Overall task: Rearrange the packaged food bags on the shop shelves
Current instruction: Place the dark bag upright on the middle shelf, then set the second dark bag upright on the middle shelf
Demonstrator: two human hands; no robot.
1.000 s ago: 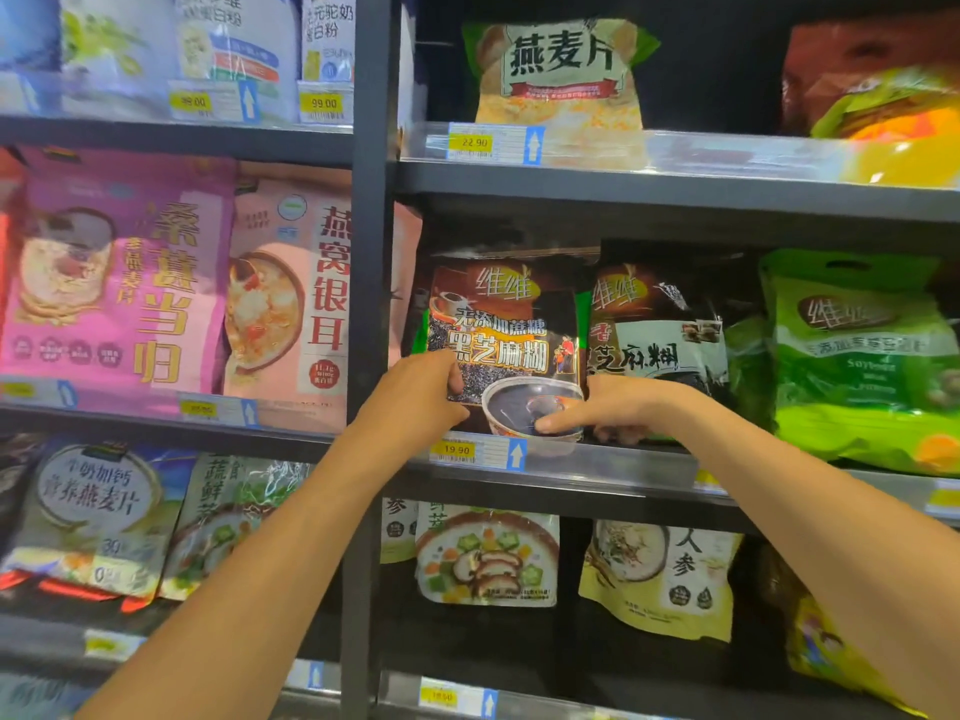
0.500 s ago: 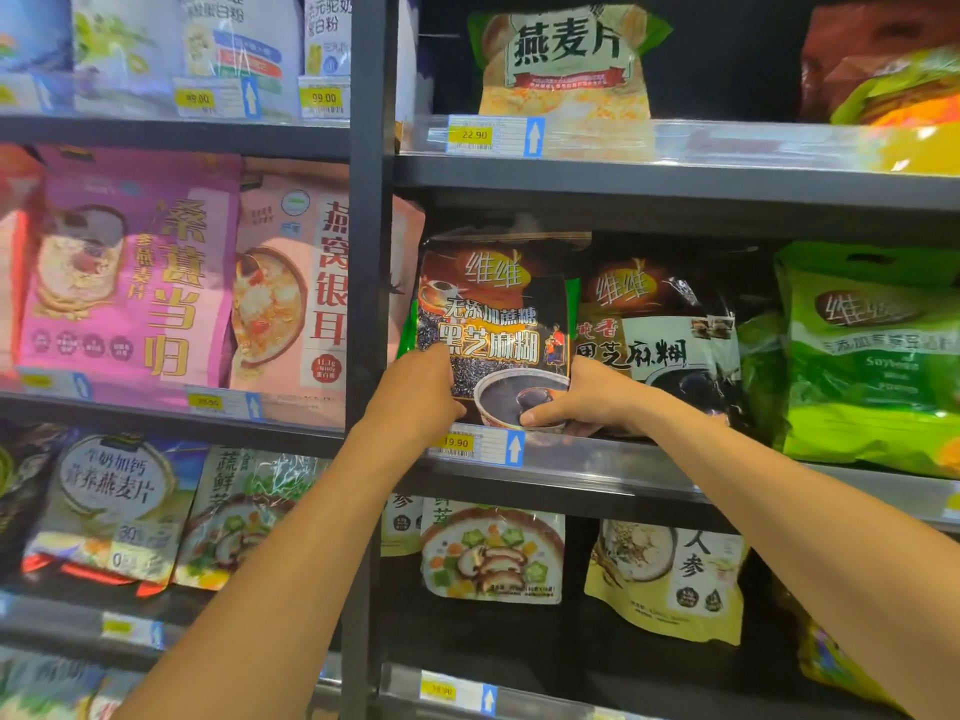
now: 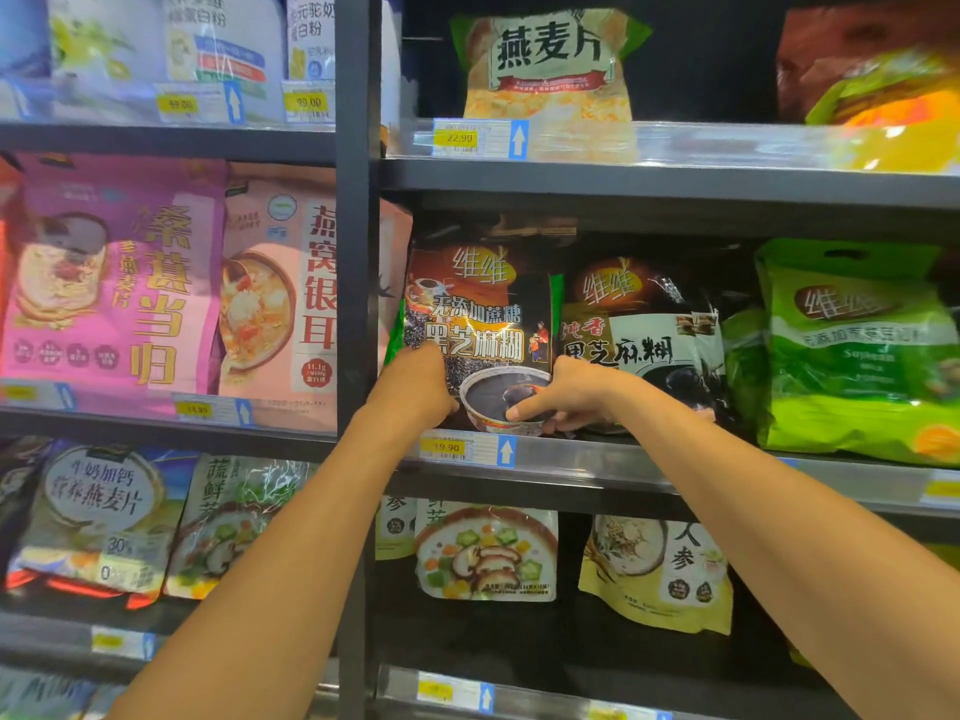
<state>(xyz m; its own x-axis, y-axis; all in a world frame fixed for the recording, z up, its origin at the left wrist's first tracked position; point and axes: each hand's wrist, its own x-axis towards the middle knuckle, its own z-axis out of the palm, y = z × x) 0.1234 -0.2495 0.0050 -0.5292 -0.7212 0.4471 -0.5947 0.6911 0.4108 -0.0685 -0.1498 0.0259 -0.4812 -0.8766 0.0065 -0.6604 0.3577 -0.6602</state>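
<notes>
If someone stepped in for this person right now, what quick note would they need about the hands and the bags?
Left hand grips the black sesame bag at its lower left edge.
Right hand pinches its lower right corner, thumb on the front.
The bag stands upright at the left end of the middle shelf, beside a similar dark bag.
Done: bag in its row. Left: probably square it, release, tidy others.
</notes>
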